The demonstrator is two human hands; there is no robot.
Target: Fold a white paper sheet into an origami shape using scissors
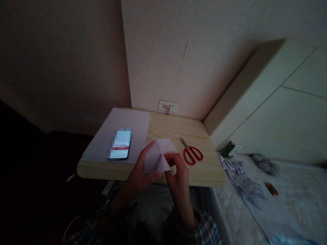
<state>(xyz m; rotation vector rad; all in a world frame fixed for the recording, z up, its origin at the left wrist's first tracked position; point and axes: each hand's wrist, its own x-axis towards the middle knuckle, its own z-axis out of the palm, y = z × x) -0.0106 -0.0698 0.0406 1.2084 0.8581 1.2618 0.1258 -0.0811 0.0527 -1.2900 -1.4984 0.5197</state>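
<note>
A piece of folded white paper [156,157] is held between both hands above the front edge of the small wooden table. My left hand [141,172] grips its left side, with the thumb along the lower edge. At the right, my right hand [178,170] pinches a fold near the middle of the paper with thumb and forefinger. Creases run across the paper, and part of it stands up. Just right of it lie scissors [191,152] with red handles, their blades pointing away to the left.
On the table [176,127], at the left, white sheets [133,117] lie under a lit phone [120,144]. Behind it, a wall socket [168,106] has a plug in it. Paper scraps [240,177] and a grey item [264,164] rest on the bed [293,190] at the right.
</note>
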